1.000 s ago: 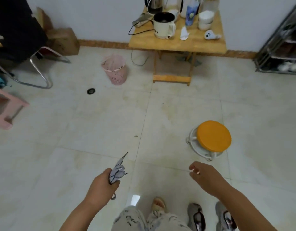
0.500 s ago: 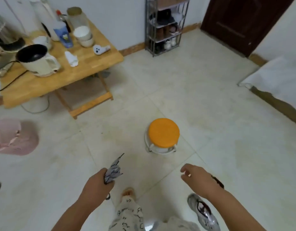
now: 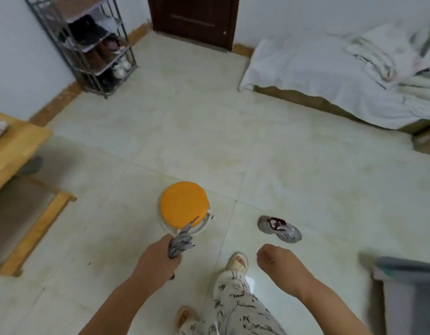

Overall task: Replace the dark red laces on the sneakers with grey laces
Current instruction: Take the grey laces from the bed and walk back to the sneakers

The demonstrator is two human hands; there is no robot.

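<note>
A bundle of grey laces [image 3: 181, 240] sticks up out of my left hand [image 3: 158, 259], which grips it low in the view, just in front of the orange stool. One grey sneaker [image 3: 279, 228] with dark red laces lies on the floor tiles to the right of the stool. My right hand [image 3: 274, 259] hangs a little nearer to me than that sneaker, not touching it. Its fingers are loosely curled under and I see nothing in them. No second sneaker shows.
A low stool with an orange seat [image 3: 183, 204] stands mid-floor. There is a wooden table [image 3: 13, 151] at the left, a metal shoe rack [image 3: 95, 49] at the back left, a dark door [image 3: 192, 18] behind, a bed [image 3: 330, 68] at the right and a grey bin [image 3: 407, 286] at the lower right. My slippered foot [image 3: 238, 259] is between my hands.
The view has swung to the right: the table slid to the left edge, and the door and the bed came into sight. The sneaker now lies ahead of my right hand. My left hand's grip is unchanged.
</note>
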